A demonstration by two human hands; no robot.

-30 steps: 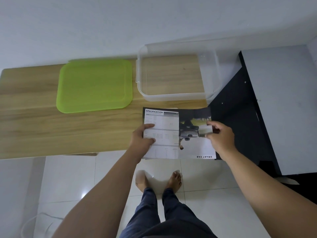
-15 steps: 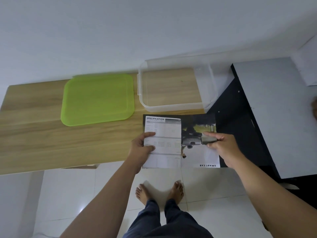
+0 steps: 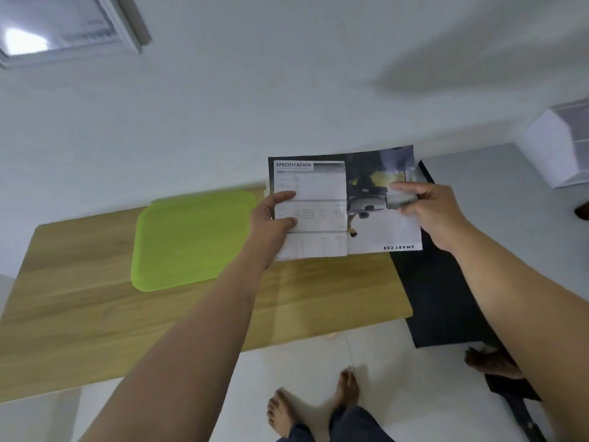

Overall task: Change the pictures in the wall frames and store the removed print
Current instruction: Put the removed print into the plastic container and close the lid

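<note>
I hold a printed sheet (image 3: 322, 199) up in front of me with both hands; it shows a "SPECIFICATION" table on the left and a dark vehicle photo on the right. My left hand (image 3: 271, 220) pinches its left edge. My right hand (image 3: 427, 208) grips the right side, thumb over the photo. A wall frame (image 3: 73, 25) with a pale border hangs at the top left, blurred. The clear plastic box seen earlier is hidden behind the sheet.
A green plastic lid (image 3: 191, 240) lies on the wooden table (image 3: 79, 314) below my left arm. A dark panel (image 3: 446, 298) stands at the table's right end. A white box (image 3: 561, 145) sits at the far right. Another person's foot (image 3: 490, 362) shows on the floor tiles.
Both hands have lifted the sheet up and away from the table edge toward the wall. My view has tilted upward, bringing the wall frame into sight.
</note>
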